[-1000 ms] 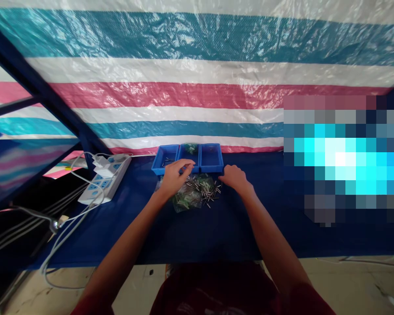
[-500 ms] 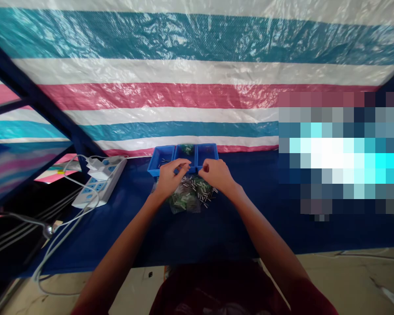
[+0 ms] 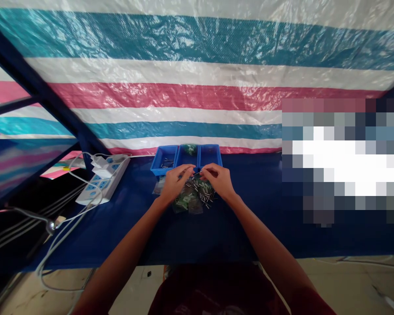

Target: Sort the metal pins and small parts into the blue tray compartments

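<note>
My left hand (image 3: 176,181) is closed in a pinch above the near edge of the blue bins, its fingertips turned toward my right hand. A thin metal pin (image 3: 197,173) shows between the two hands, with my right hand (image 3: 218,178) pinching it. Whatever the left fingertips grip is too small to make out. Below the hands lies a loose pile of short metal pins (image 3: 206,192). Clear plastic bags with greenish contents (image 3: 184,204) lie beside the pile, partly under my left hand.
Behind the hands stand a left blue bin (image 3: 155,165) holding a few pins, a middle bin (image 3: 187,159) with a green bundle, and a right bin (image 3: 210,153). A white power strip (image 3: 101,186) with cables lies left on the blue table (image 3: 249,175). Striped sheeting hangs behind.
Both hands have come down slightly, and their fingertips are nearer each other. A thin pin now shows between them. The view has shifted a little.
</note>
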`<state>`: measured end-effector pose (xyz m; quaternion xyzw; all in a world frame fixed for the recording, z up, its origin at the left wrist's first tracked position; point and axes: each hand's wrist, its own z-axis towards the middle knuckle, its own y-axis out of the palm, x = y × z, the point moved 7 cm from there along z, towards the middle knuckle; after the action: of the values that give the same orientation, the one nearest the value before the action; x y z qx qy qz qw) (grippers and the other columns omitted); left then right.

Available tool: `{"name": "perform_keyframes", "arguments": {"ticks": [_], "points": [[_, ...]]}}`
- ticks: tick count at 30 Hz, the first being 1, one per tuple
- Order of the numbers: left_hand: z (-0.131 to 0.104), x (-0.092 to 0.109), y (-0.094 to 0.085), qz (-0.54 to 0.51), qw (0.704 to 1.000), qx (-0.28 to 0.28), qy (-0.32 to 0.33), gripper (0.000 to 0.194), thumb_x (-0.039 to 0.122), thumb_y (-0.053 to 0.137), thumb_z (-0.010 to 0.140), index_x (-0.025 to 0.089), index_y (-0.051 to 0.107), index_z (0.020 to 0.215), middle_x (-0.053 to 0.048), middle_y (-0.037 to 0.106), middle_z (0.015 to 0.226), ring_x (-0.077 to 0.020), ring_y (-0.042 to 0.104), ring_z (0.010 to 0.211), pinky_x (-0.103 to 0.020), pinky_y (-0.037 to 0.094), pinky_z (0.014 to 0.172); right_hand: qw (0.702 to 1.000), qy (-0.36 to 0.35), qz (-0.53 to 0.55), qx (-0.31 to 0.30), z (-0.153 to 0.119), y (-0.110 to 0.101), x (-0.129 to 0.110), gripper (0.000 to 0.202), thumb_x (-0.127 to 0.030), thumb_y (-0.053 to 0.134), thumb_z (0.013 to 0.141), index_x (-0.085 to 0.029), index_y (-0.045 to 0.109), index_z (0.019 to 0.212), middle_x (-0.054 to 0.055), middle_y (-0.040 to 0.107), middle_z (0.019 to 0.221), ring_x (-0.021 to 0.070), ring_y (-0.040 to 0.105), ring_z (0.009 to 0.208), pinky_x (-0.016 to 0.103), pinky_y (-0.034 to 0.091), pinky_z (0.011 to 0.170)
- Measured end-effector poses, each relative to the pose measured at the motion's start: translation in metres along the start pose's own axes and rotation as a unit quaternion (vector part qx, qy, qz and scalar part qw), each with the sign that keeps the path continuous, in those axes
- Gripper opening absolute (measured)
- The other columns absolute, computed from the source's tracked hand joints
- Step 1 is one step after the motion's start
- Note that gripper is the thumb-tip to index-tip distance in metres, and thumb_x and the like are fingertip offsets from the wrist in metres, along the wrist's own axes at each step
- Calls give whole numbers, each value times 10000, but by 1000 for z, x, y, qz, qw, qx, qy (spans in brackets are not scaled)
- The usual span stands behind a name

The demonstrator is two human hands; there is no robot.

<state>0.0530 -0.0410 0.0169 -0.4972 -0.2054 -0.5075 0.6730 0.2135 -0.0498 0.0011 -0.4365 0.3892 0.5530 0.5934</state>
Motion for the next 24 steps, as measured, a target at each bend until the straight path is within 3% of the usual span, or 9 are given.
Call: {"name": "perform_keyframes", "arguments": {"ticks": [7,12,16,24], "points": [[-7,-15,6,-109,993,20,-43,303,442,718,771,162,736,884,-59,749,823,-196,695,706,-307,573,676,997,-44,-11,55,-5,-8,-3,201,-391,661,816,-196,705,798,26,713,733,154,653,563,268,533,568],[-14,0,-1,16,994,96,56,218,380,622,879,192,726,914,-52,744,867,-186,690,776,-311,561,741,991,-106,-70,44,-7,-6,-10,182,-349,619,858,-197,701,801,36,705,777,148,648,614,263,525,594],[-21,16,0,100,976,121,151,200,300,546,942,178,699,982,-57,734,901,-174,681,838,-305,538,816,977,-159,-135,34,-10,-3,-16,193,-324,586,885,-193,688,786,32,683,744,136,619,616,255,512,612],[-22,17,-5,122,971,146,144,235,315,508,959,175,696,952,-56,721,848,-173,671,807,-294,528,791,969,-193,-154,21,-13,3,-18,192,-323,565,907,-190,675,821,31,681,742,138,611,630,253,496,620]]}}
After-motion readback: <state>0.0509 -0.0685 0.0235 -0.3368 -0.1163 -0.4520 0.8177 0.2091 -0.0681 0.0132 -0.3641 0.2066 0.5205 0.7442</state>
